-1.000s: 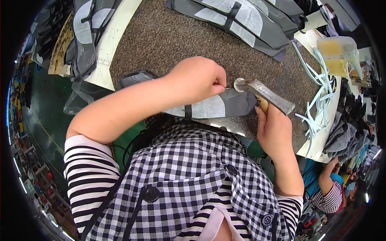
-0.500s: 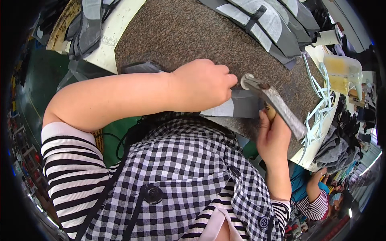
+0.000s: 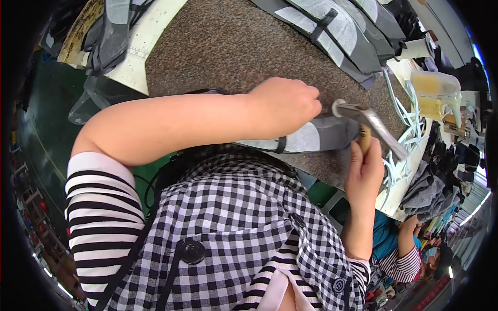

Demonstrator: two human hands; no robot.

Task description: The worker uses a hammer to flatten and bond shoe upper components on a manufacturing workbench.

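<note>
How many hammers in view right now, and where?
1. The hammer is gripped by its handle in the right hand, its round face just right of the left hand, not touching it. Others could be hidden under the stacked grey pieces.

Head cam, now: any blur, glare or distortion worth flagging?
Head view: hammer and left hand look slightly smeared, checked apron crisper; head view: pale highlights on the hammer's metal, light tube at lower right blown white; head view: strong fisheye, co-worker tilted near the rim, corners black.
</note>
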